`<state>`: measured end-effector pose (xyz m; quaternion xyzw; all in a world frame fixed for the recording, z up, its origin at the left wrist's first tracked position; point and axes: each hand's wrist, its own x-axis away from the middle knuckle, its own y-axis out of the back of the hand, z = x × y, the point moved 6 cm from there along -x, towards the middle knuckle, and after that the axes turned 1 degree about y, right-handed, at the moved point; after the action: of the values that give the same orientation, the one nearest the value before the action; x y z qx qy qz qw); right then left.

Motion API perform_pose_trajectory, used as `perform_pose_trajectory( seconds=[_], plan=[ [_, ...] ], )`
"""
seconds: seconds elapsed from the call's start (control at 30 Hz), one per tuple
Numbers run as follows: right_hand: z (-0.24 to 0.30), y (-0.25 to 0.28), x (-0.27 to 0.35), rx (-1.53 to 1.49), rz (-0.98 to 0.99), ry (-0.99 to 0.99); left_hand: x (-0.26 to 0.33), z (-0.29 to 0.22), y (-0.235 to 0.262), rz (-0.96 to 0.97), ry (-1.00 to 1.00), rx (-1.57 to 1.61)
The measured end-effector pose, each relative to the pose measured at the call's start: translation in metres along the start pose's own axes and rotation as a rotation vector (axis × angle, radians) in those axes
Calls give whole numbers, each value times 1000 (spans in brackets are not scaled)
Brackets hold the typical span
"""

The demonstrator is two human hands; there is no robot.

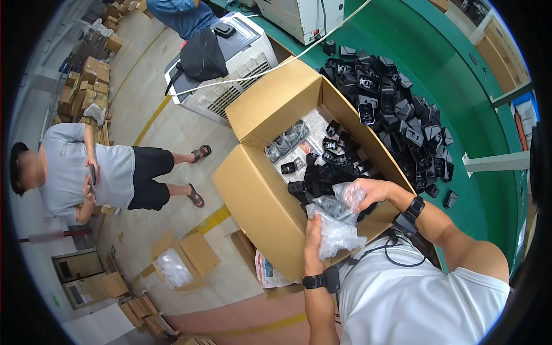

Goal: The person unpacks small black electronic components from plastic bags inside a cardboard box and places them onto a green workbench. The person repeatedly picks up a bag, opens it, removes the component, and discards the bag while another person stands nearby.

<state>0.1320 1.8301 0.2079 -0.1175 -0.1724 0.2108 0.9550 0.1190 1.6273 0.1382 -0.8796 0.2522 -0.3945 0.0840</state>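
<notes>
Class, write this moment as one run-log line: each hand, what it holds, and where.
left hand: grips plastic bag | right hand: pulls bag top | place: over open carton of black parts | beside: pile on green table

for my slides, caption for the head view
Both hands hold a clear plastic bag above an open cardboard box of black plastic parts.
</notes>
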Motion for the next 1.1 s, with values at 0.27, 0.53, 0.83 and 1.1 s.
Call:
perform_pose_trajectory(
  seconds=[0.27,0.53,0.83,1.1],
  plan=[
    [34,-26,-6,540,246,98,0,-4,-15,-43,3,-62],
    [19,-41,10,711,295,64,-12,7,-12,-127,-136,-652],
    [-15,-13,12,500,69,-296,16,-55,-44,-154,-507,-657],
    [-6,-31,-5,895,-328,-140,10,-54,-23,-333,-539,-690]
  ],
)
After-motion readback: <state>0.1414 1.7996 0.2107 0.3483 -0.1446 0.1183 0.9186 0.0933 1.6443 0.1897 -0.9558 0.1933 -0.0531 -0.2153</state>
